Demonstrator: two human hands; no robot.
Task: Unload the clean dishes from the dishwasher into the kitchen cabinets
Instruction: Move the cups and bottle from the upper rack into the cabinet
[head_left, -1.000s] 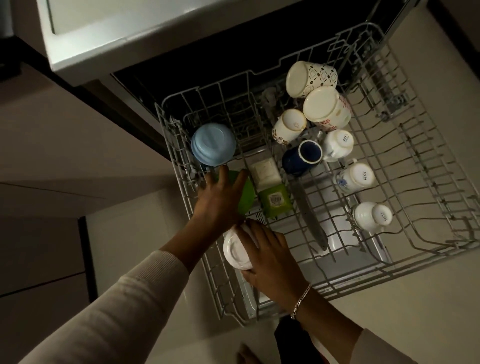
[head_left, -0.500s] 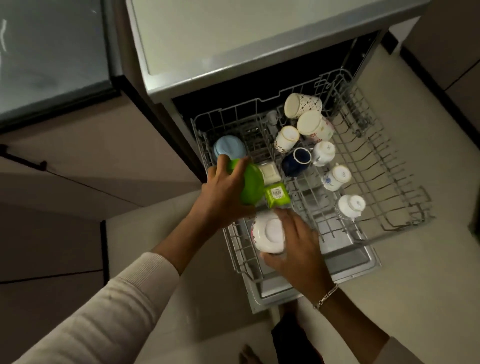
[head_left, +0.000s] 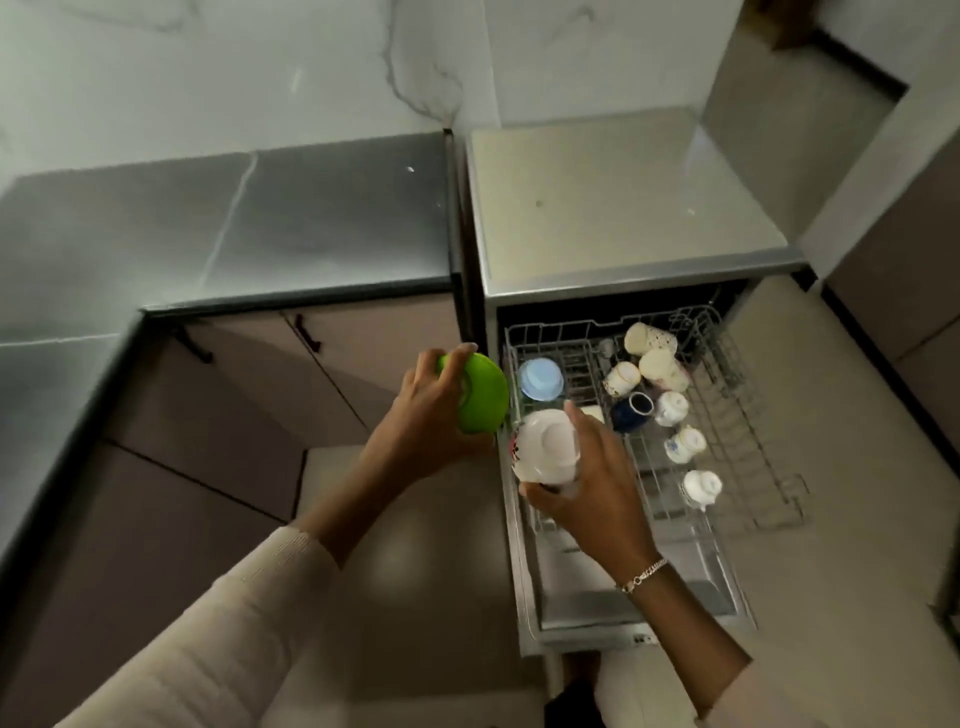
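My left hand (head_left: 426, 415) grips a green bowl (head_left: 483, 395), held in the air left of the pulled-out dishwasher rack (head_left: 748, 415). My right hand (head_left: 592, 483) holds a white bowl (head_left: 545, 447) upside down above the rack's front left corner. In the rack stand a light blue bowl (head_left: 541, 379), a dark blue mug (head_left: 631, 411) and several white cups, some patterned (head_left: 649, 339).
The open dishwasher door (head_left: 639, 597) lies low in front of me. Closed lower cabinets with dark handles (head_left: 332, 364) are on the left under a grey countertop (head_left: 234, 228). The dishwasher's steel top (head_left: 623, 208) is behind the rack. Beige floor lies to the right.
Both hands have lifted their bowls out of the rack. The green bowl has moved up and left. The view has pulled back and up, showing the countertop and wall.
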